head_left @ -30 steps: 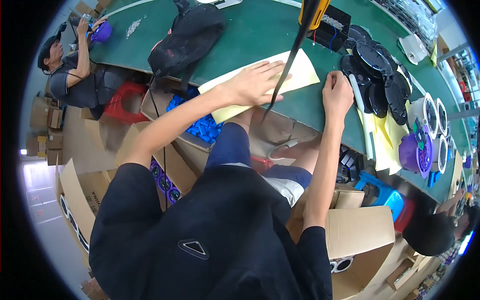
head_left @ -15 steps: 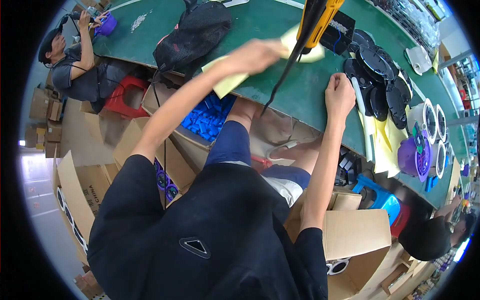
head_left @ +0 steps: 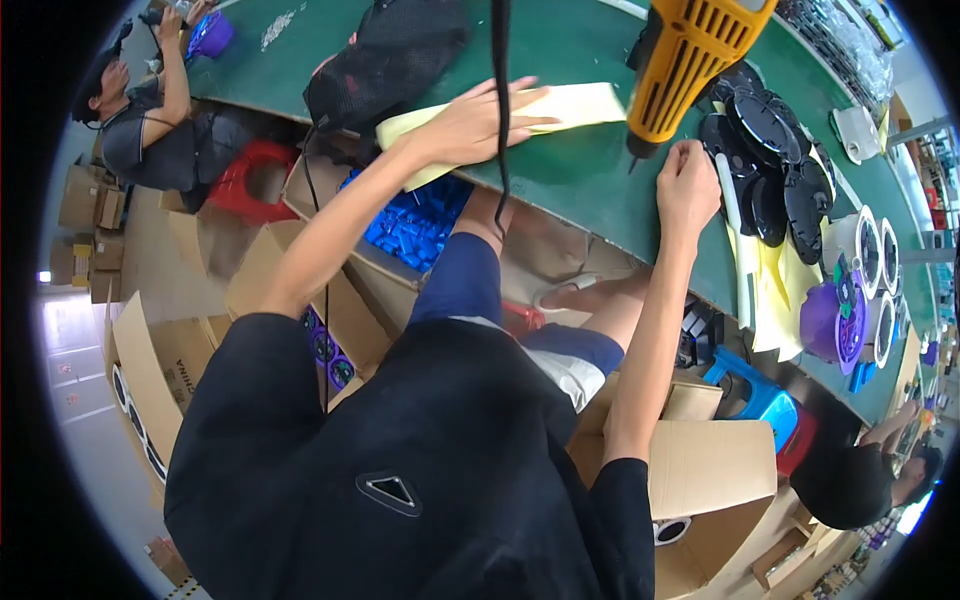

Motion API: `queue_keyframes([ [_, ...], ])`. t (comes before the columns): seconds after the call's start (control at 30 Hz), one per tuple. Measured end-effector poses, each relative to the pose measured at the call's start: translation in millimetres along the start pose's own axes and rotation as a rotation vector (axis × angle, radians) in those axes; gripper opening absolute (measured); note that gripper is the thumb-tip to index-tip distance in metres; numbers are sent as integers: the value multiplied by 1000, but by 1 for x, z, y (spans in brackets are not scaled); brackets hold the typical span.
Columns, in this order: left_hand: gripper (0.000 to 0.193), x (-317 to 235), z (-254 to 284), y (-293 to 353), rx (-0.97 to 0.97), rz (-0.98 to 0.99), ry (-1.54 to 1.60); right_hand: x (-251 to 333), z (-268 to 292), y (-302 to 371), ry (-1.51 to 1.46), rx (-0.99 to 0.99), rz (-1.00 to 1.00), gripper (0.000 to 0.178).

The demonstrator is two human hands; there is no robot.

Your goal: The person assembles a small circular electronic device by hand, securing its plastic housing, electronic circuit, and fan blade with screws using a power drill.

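Observation:
My left hand [head_left: 478, 124] lies across a pale yellow sheet [head_left: 580, 106] at the table's front edge. Its fingers are stretched out and somewhat spread over the sheet. Farther right, my right hand [head_left: 688, 192] rests on the green table [head_left: 600, 170] with its fingers curled closed; whatever they may hold is hidden. A yellow and black electric screwdriver [head_left: 692, 70] hangs bit-down just beyond my right hand, not held by either hand. Its black cord [head_left: 502, 110] dangles in front of my left fingers.
A pile of black round plastic parts [head_left: 765, 150] lies right of my right hand, with yellow sheets [head_left: 780, 290] below it. Purple [head_left: 832, 322] and white housings stand farther right. A black mesh bag [head_left: 395, 65] lies at left. Below the edge sits a box of blue parts [head_left: 420, 230].
My left hand has drawn back leftward and now lies flatter on the yellow sheet. The hanging screwdriver appears larger and farther right. My right hand stays closed in nearly the same place.

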State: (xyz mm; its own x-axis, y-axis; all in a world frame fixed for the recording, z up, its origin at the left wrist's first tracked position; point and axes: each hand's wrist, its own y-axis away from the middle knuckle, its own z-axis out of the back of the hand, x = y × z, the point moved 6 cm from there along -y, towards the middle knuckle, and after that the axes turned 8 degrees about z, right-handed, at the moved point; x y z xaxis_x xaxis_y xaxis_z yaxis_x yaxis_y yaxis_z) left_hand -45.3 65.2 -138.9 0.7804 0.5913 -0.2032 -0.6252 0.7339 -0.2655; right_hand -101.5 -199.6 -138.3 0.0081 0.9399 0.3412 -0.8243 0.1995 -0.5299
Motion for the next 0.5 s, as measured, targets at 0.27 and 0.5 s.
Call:
queue_keyframes([
  [0.27, 40, -39, -12, 20, 63, -114, 122, -26, 0, 7, -109, -32, -61, 11],
  [0.5, 33, 27, 29, 32, 26, 53, 81, -7, 5, 6, -77, -72, 27, 6],
])
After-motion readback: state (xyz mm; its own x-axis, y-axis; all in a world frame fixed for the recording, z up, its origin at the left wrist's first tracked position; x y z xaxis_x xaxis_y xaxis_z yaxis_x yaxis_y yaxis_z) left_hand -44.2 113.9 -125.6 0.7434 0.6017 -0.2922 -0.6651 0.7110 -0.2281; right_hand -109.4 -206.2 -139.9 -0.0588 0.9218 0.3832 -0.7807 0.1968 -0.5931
